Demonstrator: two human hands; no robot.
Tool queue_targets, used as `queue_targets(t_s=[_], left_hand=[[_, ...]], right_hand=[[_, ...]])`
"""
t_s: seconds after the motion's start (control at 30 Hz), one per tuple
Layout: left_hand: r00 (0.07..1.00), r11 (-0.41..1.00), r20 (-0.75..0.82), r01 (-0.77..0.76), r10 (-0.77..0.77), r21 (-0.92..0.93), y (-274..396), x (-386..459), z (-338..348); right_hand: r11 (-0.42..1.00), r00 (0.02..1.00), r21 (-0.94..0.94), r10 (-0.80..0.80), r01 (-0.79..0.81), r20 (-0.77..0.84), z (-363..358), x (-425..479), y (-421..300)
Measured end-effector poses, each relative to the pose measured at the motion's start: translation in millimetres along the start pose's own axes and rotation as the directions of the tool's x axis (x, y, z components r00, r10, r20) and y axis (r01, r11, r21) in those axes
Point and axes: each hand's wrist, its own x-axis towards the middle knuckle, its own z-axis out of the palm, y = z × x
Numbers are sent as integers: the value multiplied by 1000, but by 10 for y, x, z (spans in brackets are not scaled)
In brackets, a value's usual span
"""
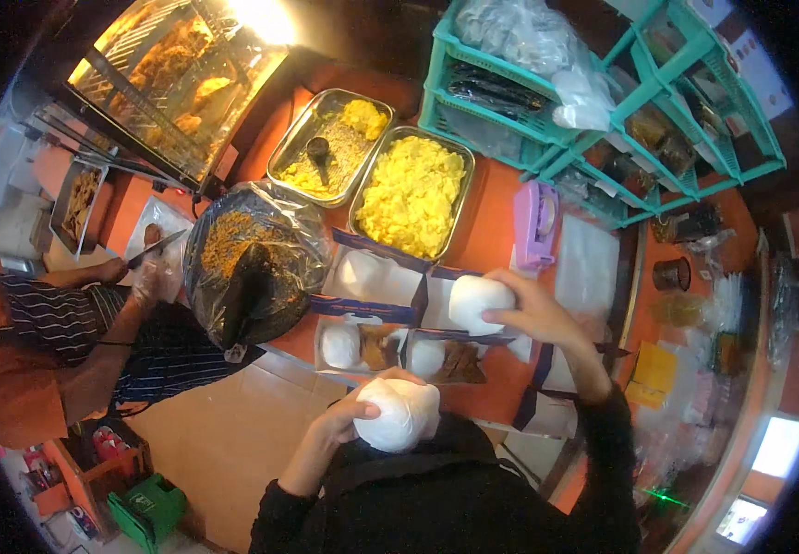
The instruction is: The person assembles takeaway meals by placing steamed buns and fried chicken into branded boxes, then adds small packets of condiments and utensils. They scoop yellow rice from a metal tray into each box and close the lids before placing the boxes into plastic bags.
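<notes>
My left hand (351, 412) holds a white paper-wrapped bundle (394, 419) close to my body. Another white wrapped bundle (480, 302) is in my right hand (528, 309), at the upper middle box (434, 311); whether it rests on the box floor I cannot tell. A similar bundle (359, 271) lies in the upper left box. Two nearer boxes each contain a white bundle (339, 346) beside brown food (464, 360), possibly in clear wrapping. Past the boxes stand a steel tray of yellow chunks (411, 194) and a steel tray of grains (334, 145) with a black scoop (318, 150).
At left, a co-worker's gloved hand (153, 280) and a knife (157, 249) are near a plastic-lined bowl (257, 263). A lit food display case (181, 90) stands behind. Teal plastic racks (566, 142), a purple tape dispenser (537, 225) and more boxes (555, 412) are at right.
</notes>
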Motion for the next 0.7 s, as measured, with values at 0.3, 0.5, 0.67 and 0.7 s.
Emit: queue_targets(t_s=[0.3,0.5,0.67,0.7], left_hand=[[975,999,-222,17,-26,-41,-315,-160,-84],[979,999,-202,35,-36,-9,-374,-205,-232],[989,972,-146,55,-22,229,-368,-71,-227],[991,955,-129,72,-36,286,-386,-32,-217]], right_hand=[[953,895,13,279,-302,348,314,883,1373],[870,850,-186,489,-458,196,645,1068,1639],[928,901,-336,277,-161,334,441,749,1275],[845,908,-520,306,-122,284,376,672,1203]])
